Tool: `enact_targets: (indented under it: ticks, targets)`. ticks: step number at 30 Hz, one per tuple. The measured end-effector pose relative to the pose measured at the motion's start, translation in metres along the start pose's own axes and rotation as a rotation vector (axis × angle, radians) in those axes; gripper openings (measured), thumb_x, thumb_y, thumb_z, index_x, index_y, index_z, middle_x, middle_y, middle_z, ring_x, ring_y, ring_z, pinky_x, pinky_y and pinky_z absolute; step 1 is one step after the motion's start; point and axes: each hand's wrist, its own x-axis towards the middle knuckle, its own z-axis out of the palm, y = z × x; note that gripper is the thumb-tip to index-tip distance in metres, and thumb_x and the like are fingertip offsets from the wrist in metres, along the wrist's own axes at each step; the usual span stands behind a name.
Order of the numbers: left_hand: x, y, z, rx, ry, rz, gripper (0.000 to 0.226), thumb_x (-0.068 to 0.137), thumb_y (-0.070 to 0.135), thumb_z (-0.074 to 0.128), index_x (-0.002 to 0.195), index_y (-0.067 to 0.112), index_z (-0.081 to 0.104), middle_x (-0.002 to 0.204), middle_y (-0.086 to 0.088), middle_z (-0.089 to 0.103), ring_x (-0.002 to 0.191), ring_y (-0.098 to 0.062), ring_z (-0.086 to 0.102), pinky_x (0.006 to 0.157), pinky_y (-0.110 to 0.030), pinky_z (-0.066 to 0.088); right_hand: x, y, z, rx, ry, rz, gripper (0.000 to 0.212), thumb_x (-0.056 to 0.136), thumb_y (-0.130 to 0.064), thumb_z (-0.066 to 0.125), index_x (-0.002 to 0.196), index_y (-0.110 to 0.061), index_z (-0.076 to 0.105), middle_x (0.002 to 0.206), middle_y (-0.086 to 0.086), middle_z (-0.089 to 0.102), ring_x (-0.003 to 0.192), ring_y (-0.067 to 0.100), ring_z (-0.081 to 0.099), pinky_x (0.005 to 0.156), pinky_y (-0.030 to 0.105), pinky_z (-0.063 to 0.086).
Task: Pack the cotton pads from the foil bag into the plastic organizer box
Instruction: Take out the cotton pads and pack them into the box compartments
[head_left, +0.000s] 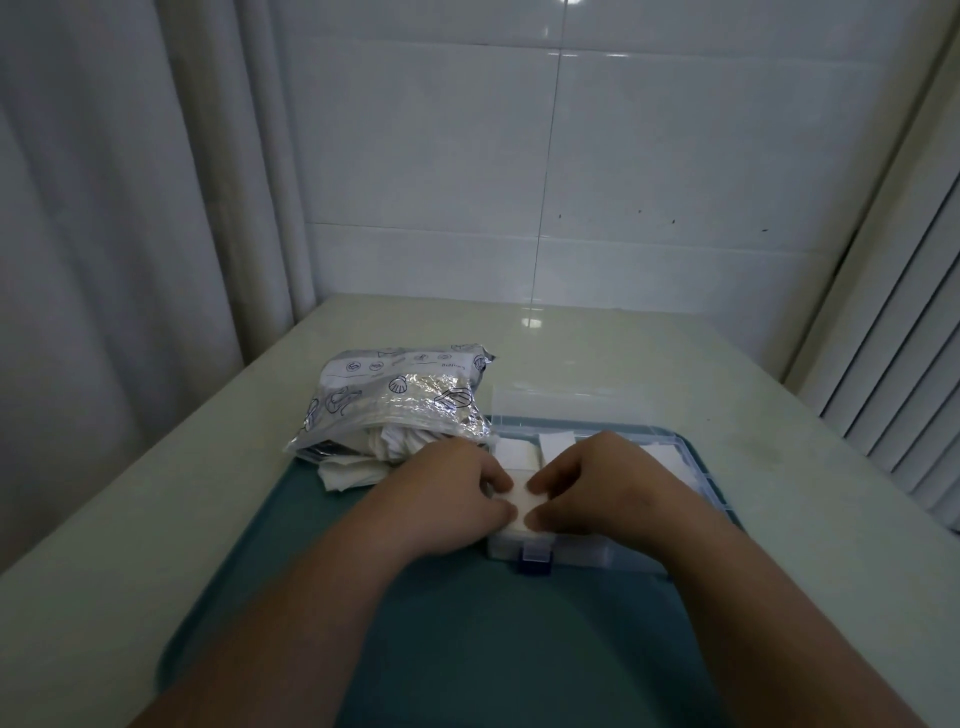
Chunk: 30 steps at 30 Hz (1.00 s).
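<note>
Looks midway: left hand (447, 501), right hand (610, 488) fingers clamped on cotton pads (521, 506) in organizer box (597, 553); foil bag (410, 400) beside box part-full.

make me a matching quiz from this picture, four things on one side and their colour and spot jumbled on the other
1 foil bag
2 cotton pad
3 latch
4 tray

A teal, under the box
B dark blue, on the box's near edge
C silver, left of the box
D white, pinched between left hand and right hand

Pairs: 1-C, 2-D, 3-B, 4-A
</note>
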Motion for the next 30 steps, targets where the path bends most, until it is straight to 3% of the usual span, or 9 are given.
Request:
enact_targets:
  ticks: [4,7,9,14,19,23,30]
  targets:
    - [-0.004,0.003,0.0,0.024,-0.008,-0.005,0.037,0.083,0.042,0.067,0.119,0.032,0.068,0.09,0.015,0.056,0.078,0.0,0.051,0.064,-0.015,0.038,0.001,-0.001,0.001,-0.039,-0.022,0.007,0.033,0.069,-0.032,0.085,0.1,-0.027,0.075,0.093,-0.007,0.072,0.083,0.007,0.065,0.086,0.031,0.056]
    - [-0.009,0.002,-0.003,0.125,0.033,0.009,0.037,0.084,0.05,0.064,0.119,0.04,0.066,0.108,0.014,0.064,0.095,-0.006,0.057,0.079,-0.024,0.046,-0.001,0.001,-0.001,-0.067,0.0,-0.039,0.036,0.071,-0.035,0.082,0.105,-0.03,0.074,0.088,-0.015,0.067,0.081,0.001,0.062,0.08,0.023,0.053]
    - [-0.011,0.001,-0.005,0.161,0.072,0.018,0.035,0.083,0.055,0.063,0.116,0.044,0.067,0.112,0.016,0.065,0.101,-0.007,0.058,0.081,-0.026,0.047,-0.001,0.002,-0.001,-0.08,0.018,-0.084,0.032,0.075,-0.035,0.079,0.106,-0.033,0.073,0.088,-0.016,0.065,0.08,0.0,0.06,0.076,0.018,0.05]
    - [-0.008,-0.004,-0.009,-0.052,0.156,-0.026,0.016,0.082,0.045,0.068,0.094,0.038,0.076,0.088,0.017,0.071,0.082,-0.001,0.061,0.075,-0.024,0.051,0.0,0.003,0.003,-0.018,0.086,-0.174,0.014,0.082,-0.03,0.072,0.094,-0.034,0.076,0.087,-0.014,0.069,0.078,-0.001,0.062,0.068,0.012,0.047]
    - [-0.007,-0.016,-0.019,-0.14,0.477,-0.166,0.011,0.076,0.032,0.072,0.075,0.026,0.064,0.07,0.011,0.062,0.072,-0.01,0.059,0.067,-0.029,0.048,-0.001,0.004,0.002,0.031,0.16,-0.19,0.011,0.084,-0.026,0.069,0.087,-0.035,0.076,0.087,-0.014,0.068,0.08,0.001,0.061,0.07,0.016,0.049]
    - [-0.009,-0.026,-0.028,-0.08,0.624,-0.316,0.034,0.071,0.029,0.072,0.086,0.024,0.041,0.082,0.004,0.055,0.079,-0.025,0.055,0.063,-0.034,0.039,-0.002,0.004,0.002,0.086,0.202,-0.214,0.015,0.084,-0.021,0.067,0.082,-0.034,0.074,0.085,-0.012,0.07,0.08,0.003,0.063,0.076,0.023,0.054]
    - [-0.009,-0.04,-0.028,0.051,0.52,-0.415,0.054,0.079,0.043,0.07,0.111,0.014,0.037,0.103,-0.009,0.063,0.092,-0.032,0.059,0.064,-0.034,0.039,-0.002,0.004,0.004,0.106,0.225,-0.222,0.012,0.084,-0.023,0.068,0.081,-0.034,0.073,0.082,-0.012,0.069,0.077,0.003,0.063,0.073,0.023,0.054]
